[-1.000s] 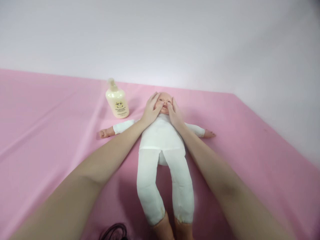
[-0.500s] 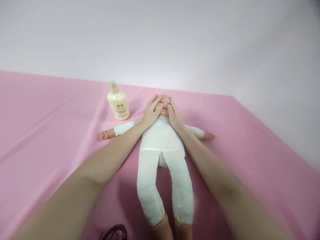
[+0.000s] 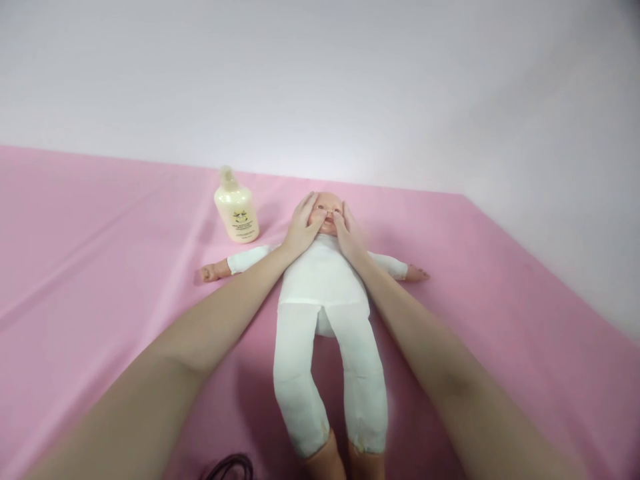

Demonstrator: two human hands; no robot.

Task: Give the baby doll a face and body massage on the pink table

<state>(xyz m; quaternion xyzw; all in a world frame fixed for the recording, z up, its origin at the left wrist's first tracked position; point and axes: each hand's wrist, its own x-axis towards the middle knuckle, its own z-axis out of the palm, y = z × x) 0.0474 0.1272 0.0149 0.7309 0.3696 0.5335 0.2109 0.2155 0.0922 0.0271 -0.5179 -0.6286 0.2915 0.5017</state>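
A baby doll in white cloth lies on its back, head away from me, arms spread sideways. My left hand rests along the left side of the doll's head, fingers stretched out and thumb on the cheek by the nose. Against the other side of the head lies my right hand, also with straight fingers, its thumb beside the nose and mouth. Both hands are open and touch the face without gripping it. The doll's eyes and forehead show between them; the sides of its head are covered.
A pale yellow pump bottle stands left of the doll's head, above its outstretched arm. Pink cloth covers the table, whose far edge meets a whitish background. A dark looped cord lies at the bottom edge.
The fingers of both hands have slid slightly outward, leaving more of the doll's forehead and eyes uncovered. The thumbs stay by the nose. Bottle and doll have not moved on the cloth.
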